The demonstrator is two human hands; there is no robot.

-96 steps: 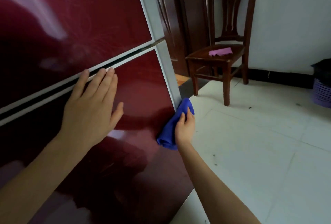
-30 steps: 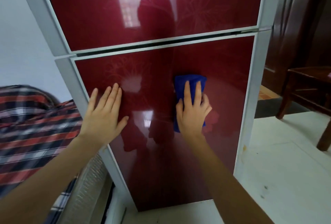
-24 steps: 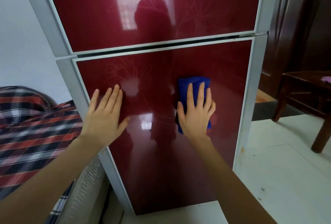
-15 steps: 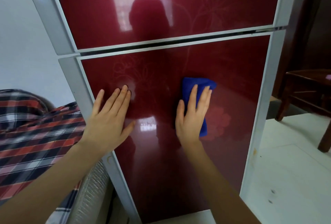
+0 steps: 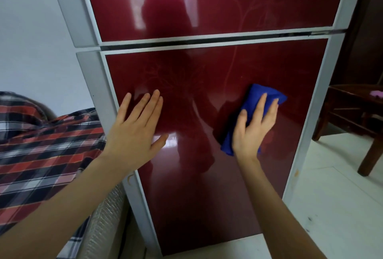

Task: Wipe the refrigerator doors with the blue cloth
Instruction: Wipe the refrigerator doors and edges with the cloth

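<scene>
The left hand lies flat with its fingers straight on the lower door, near its left edge. It will probably leave prints on the glossy panel that need wiping afterwards. The blue cloth is held only by pressure, so it could bunch or slip out. The right hand, fingers extended, presses it against the door toward the right edge.

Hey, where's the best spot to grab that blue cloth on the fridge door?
Pinch the free upper end of the blue cloth, coming from above right. It lies folded flat against the lower door with the right hand covering its middle, so that end likely offers the most edge.
</scene>
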